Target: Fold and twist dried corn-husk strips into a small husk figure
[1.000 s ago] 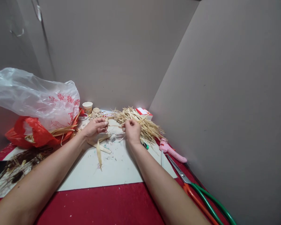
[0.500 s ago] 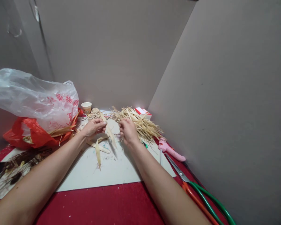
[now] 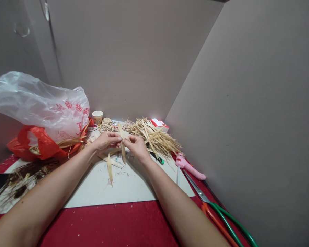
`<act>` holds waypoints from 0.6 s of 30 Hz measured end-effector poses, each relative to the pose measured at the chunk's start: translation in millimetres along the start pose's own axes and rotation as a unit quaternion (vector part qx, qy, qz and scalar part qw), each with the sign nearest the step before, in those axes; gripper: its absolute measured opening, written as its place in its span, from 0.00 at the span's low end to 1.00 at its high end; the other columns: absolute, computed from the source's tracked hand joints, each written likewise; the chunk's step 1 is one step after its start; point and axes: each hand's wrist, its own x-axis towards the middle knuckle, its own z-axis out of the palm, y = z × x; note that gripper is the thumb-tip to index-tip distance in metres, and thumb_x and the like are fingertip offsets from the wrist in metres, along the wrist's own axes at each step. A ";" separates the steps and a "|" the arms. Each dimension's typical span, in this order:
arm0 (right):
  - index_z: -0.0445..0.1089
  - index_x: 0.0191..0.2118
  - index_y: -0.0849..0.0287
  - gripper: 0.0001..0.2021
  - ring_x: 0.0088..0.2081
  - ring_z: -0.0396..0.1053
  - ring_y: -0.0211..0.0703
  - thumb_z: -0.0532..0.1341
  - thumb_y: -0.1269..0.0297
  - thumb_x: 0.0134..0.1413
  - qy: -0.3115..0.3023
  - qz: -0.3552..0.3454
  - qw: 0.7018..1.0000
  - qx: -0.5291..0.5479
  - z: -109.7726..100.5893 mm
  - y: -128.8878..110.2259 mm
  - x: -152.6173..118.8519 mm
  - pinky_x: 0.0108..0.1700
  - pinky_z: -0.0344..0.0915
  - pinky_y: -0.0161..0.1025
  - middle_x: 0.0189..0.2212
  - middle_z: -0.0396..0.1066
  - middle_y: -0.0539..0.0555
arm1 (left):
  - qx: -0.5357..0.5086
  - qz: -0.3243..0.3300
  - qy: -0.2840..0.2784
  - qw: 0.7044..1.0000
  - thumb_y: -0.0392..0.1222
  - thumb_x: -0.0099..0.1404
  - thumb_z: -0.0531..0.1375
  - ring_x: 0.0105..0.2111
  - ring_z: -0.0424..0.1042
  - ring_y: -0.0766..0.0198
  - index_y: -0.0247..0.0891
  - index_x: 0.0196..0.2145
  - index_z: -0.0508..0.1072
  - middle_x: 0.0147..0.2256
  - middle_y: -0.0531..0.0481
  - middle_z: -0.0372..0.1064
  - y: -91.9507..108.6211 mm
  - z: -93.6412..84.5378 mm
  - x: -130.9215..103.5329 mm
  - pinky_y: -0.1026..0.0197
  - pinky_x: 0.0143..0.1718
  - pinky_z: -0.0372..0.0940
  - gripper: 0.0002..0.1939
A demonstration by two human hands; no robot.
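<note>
My left hand [image 3: 107,141] pinches a pale, flat strip of dried husk [image 3: 123,152] that stands roughly upright in front of me. From the other side, my right hand [image 3: 136,146] closes thumb and finger on the same strip near its middle. Below the hands a loose husk piece [image 3: 109,169] lies on the white board [image 3: 103,195], with another strip [image 3: 115,163] beside it. Behind my right hand is a heap of dried straw-coloured strips [image 3: 158,139]. A dark tool with a green end [image 3: 159,160] lies partly hidden by my right wrist.
Plastic bags, one clear [image 3: 48,109] and one red [image 3: 38,142], bulge at left. A paper cup [image 3: 97,117] and coiled cord [image 3: 107,125] stand at the back. Right are a pink glue gun [image 3: 190,168] and large scissors [image 3: 202,196]. Dark fibres [image 3: 28,178] lie left; grey walls enclose the back and right.
My right hand has moved left to meet the strip and now pinches it alongside the left hand. The strip is more upright. The view has shifted slightly.
</note>
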 end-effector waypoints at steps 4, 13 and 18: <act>0.60 0.17 0.59 0.13 0.21 0.50 0.32 0.62 0.58 0.39 -0.004 -0.024 0.999 -0.048 -0.6 2.9 0.4 0.25 0.48 0.33 0.16 0.55 0.44 | 0.025 0.006 0.001 1.000 0.43 0.46 0.72 0.23 0.69 0.69 0.31 0.27 0.75 0.22 0.50 0.71 -0.7 1.1 -0.2 0.64 0.29 0.66 0.15; 0.58 0.17 0.57 0.11 0.22 0.50 0.34 0.59 0.62 0.42 0.036 -0.060 0.981 -0.180 5.7 12.8 -0.1 0.25 0.46 0.34 0.16 0.54 0.44 | 0.129 0.039 -0.015 0.991 0.41 0.51 0.66 0.20 0.67 0.70 0.33 0.25 0.73 0.20 0.52 0.70 1.8 2.2 -1.4 0.67 0.25 0.61 0.08; 0.55 0.16 0.56 0.11 0.22 0.49 0.34 0.58 0.65 0.41 0.100 -0.078 0.966 -0.225 -2.2 19.5 5.6 0.25 0.47 0.34 0.15 0.53 0.44 | 0.153 0.031 -0.023 0.988 0.39 0.50 0.66 0.19 0.65 0.71 0.34 0.24 0.72 0.19 0.52 0.70 5.5 7.2 -5.2 0.67 0.24 0.60 0.08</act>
